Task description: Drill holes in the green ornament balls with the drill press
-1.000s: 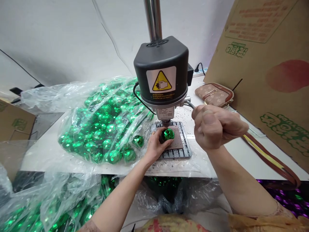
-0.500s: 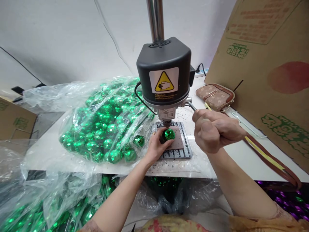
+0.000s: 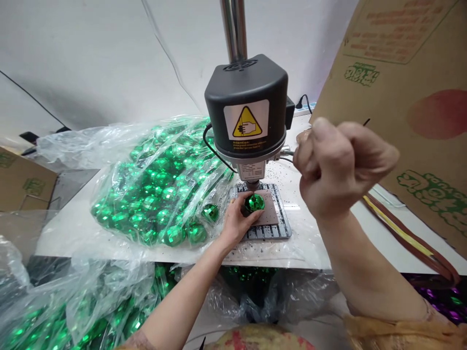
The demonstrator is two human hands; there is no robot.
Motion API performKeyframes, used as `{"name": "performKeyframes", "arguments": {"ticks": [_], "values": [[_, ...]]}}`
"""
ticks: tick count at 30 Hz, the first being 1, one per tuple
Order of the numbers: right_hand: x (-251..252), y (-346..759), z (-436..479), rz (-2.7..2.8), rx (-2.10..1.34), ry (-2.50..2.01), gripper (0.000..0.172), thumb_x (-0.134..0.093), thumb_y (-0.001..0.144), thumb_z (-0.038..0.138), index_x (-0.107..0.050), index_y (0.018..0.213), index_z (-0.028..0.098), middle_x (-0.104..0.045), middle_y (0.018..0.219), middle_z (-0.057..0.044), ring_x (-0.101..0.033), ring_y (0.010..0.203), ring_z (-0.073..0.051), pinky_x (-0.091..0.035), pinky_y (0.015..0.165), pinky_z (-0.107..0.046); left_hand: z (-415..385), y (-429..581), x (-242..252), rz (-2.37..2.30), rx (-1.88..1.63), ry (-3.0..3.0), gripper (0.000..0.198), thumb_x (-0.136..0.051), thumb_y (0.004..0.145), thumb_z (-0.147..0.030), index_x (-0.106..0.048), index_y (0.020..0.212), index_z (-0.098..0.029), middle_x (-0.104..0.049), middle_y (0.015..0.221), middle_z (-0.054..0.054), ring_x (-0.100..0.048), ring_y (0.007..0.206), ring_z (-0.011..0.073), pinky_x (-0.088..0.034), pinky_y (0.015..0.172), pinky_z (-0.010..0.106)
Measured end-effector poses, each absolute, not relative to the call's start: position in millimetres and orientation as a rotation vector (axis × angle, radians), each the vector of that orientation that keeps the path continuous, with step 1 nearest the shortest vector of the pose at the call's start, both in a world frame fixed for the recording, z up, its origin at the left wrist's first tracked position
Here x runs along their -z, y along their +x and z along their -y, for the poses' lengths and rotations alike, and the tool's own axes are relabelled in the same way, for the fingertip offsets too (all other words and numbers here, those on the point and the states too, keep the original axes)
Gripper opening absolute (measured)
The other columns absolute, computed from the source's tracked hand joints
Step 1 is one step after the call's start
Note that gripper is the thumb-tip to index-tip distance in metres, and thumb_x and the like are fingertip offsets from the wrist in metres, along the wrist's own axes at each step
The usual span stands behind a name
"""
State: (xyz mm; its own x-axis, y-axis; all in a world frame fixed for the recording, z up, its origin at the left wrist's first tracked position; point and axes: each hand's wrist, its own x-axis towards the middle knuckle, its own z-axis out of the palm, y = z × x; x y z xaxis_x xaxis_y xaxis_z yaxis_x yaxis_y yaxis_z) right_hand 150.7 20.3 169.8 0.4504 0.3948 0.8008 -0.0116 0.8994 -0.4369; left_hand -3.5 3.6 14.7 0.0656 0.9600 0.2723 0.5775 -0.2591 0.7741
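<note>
Beneath the head of a black bench drill press [image 3: 246,107], my left hand [image 3: 236,217] grips a shiny green faceted ball [image 3: 255,202] between thumb and fingers. The ball sits on a flat pinkish pad [image 3: 270,212] over the slotted metal base plate [image 3: 283,228]. The chuck [image 3: 252,185] is right above the ball; whether the bit touches it I cannot tell. To the right of the machine, my right hand [image 3: 339,165] is a fist around the feed lever [image 3: 287,154], most of which the fingers hide.
A clear plastic bag [image 3: 120,214] full of green faceted balls lies left of the drill press. More bagged green balls [image 3: 91,321] are below the table edge. A large cardboard box [image 3: 394,126] stands at right, with a brown strap [image 3: 401,233] nearby. Dark shavings dot the white table [image 3: 310,253].
My right hand has risen with the lever and now covers the patterned pouch behind it. My left hand and the ball stay in place under the chuck.
</note>
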Motion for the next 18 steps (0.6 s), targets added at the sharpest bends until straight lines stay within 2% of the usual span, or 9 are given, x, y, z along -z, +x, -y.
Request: {"name": "performKeyframes", "arguments": {"ticks": [4, 7, 9, 10, 12, 14, 16, 18], "values": [[-191, 153, -25, 1.130, -0.369, -0.360, 0.046, -0.065, 0.087, 0.015, -0.037, 0.051, 0.021, -0.033, 0.043, 0.007, -0.028, 0.039, -0.006, -0.021, 0.041, -0.030, 27, -5, -15, -1.636, -1.277, 1.877, 0.040, -0.075, 0.083, -0.037, -0.061, 0.118, -0.023, -0.069, 0.108, 0.007, -0.067, 0.100, 0.0234, -0.055, 0.087, 0.038], [-193, 152, -22, 1.130, -0.389, -0.401, 0.045, -0.059, 0.089, 0.011, -0.034, 0.053, 0.021, -0.031, 0.044, 0.007, -0.029, 0.041, -0.005, -0.023, 0.044, -0.027, 72, -10, -1, -1.427, -1.301, 2.249, 0.045, -0.073, 0.083, -0.047, -0.059, 0.118, -0.024, -0.069, 0.104, 0.010, -0.068, 0.095, 0.0242, -0.057, 0.081, 0.038], [-192, 151, -20, 1.133, -0.396, -0.422, 0.045, -0.055, 0.091, 0.010, -0.032, 0.054, 0.021, -0.030, 0.046, 0.007, -0.030, 0.042, -0.004, -0.022, 0.044, -0.026, 103, -14, 14, -1.055, -1.152, 2.654, 0.045, -0.070, 0.084, -0.049, -0.060, 0.121, -0.024, -0.070, 0.106, 0.012, -0.068, 0.086, 0.0225, -0.057, 0.074, 0.035], [-191, 151, -19, 1.132, -0.397, -0.416, 0.045, -0.055, 0.091, 0.010, -0.032, 0.054, 0.021, -0.029, 0.046, 0.007, -0.029, 0.041, -0.004, -0.022, 0.044, -0.026, 115, -16, 22, -0.923, -1.016, 2.822, 0.043, -0.070, 0.086, -0.044, -0.060, 0.122, -0.024, -0.070, 0.109, 0.014, -0.067, 0.082, 0.0212, -0.056, 0.071, 0.034], [-189, 152, -21, 1.128, -0.388, -0.378, 0.045, -0.059, 0.090, 0.012, -0.033, 0.053, 0.021, -0.030, 0.046, 0.008, -0.029, 0.040, -0.005, -0.021, 0.042, -0.027, 132, -20, 34, -0.808, -0.742, 3.037, 0.042, -0.070, 0.087, -0.032, -0.059, 0.126, -0.023, -0.070, 0.118, 0.016, -0.066, 0.080, 0.0196, -0.054, 0.070, 0.032], [-188, 154, -24, 1.129, -0.378, -0.345, 0.045, -0.064, 0.088, 0.015, -0.036, 0.052, 0.021, -0.031, 0.044, 0.007, -0.029, 0.039, -0.005, -0.020, 0.040, -0.028, 137, -25, 38, -0.810, -0.648, 3.077, 0.044, -0.069, 0.089, -0.034, -0.057, 0.129, -0.022, -0.068, 0.125, 0.016, -0.066, 0.083, 0.0197, -0.055, 0.072, 0.032], [-187, 156, -27, 1.133, -0.372, -0.337, 0.045, -0.066, 0.087, 0.016, -0.038, 0.051, 0.022, -0.032, 0.043, 0.007, -0.029, 0.037, -0.006, -0.020, 0.038, -0.030, 129, -29, 33, -0.790, -0.770, 3.015, 0.045, -0.063, 0.094, -0.048, -0.057, 0.129, -0.022, -0.069, 0.122, 0.015, -0.067, 0.084, 0.0198, -0.056, 0.073, 0.032], [-186, 157, -29, 1.137, -0.369, -0.348, 0.045, -0.065, 0.087, 0.017, -0.038, 0.051, 0.022, -0.032, 0.043, 0.007, -0.029, 0.037, -0.007, -0.020, 0.038, -0.031, 109, -32, 19, -0.853, -0.932, 2.874, 0.036, -0.056, 0.098, -0.046, -0.058, 0.125, -0.022, -0.072, 0.111, 0.011, -0.068, 0.084, 0.0194, -0.057, 0.073, 0.032]]}}
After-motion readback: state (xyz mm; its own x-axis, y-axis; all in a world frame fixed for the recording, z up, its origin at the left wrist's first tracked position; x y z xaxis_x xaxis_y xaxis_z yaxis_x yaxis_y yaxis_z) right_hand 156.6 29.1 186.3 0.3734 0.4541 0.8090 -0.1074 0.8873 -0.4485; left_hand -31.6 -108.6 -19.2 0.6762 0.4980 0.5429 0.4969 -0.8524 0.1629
